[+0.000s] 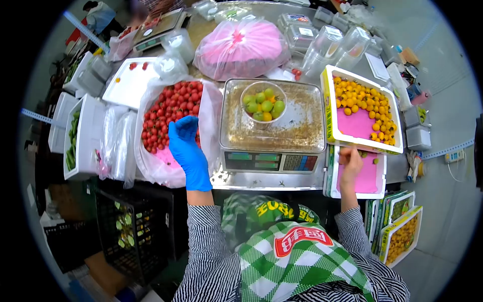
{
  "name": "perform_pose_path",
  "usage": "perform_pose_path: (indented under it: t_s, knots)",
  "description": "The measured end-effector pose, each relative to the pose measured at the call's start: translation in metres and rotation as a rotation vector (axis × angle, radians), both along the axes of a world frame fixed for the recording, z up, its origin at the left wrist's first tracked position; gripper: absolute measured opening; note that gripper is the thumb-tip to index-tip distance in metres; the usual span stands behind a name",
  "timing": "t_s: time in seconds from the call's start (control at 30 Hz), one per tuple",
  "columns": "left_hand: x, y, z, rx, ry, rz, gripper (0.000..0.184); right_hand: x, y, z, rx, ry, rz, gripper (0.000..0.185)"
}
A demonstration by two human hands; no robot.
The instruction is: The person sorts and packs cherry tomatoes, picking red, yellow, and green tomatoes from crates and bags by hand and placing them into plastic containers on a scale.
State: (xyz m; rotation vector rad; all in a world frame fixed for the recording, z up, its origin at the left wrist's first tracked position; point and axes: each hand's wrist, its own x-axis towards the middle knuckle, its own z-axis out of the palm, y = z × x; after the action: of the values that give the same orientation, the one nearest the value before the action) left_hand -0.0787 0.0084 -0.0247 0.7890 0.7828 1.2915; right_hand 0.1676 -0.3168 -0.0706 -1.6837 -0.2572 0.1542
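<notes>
My left hand [187,151], in a blue glove, hovers over the right side of a bag of red cherry tomatoes [171,108]. Its fingers are pressed together and curled; whatever they may hold is hidden. My bare right hand [350,168] reaches into a white foam box [381,171] with a pink lining, its fingers bent inward and their contents not visible. A few green tomatoes [375,161] lie beside it. Between my hands, a clear round tub [264,102] of green and orange cherry tomatoes sits on a weighing scale [302,126].
A foam box of yellow cherry tomatoes [370,103] overlaps the lower box. Behind the scale rests a knotted pink bag [240,49]. Clear plastic containers [322,48] stand at the back right. Black crates [128,236] are below left. Another person [103,19] is at the far left.
</notes>
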Motion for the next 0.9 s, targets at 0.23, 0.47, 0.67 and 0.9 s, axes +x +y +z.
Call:
perform_pose_path:
  t_s: [0.23,0.47,0.67,0.9]
  knots:
    - [-0.029,-0.017,-0.010,-0.027,0.006,0.086,0.041,0.003,-0.071,-0.051,-0.133,0.029,-0.126,0.039]
    - [-0.038,-0.035,-0.001,-0.034,0.022,0.117,0.041,-0.006,-0.010,0.010,-0.042,-0.217,0.263,0.032]
    - [-0.048,-0.051,-0.009,-0.090,0.049,0.104,0.040,-0.014,0.074,0.065,-0.042,-0.465,0.504,0.008]
    - [-0.059,-0.058,-0.021,-0.124,0.056,0.035,0.039,-0.009,0.157,0.105,-0.284,-0.593,0.773,0.028]
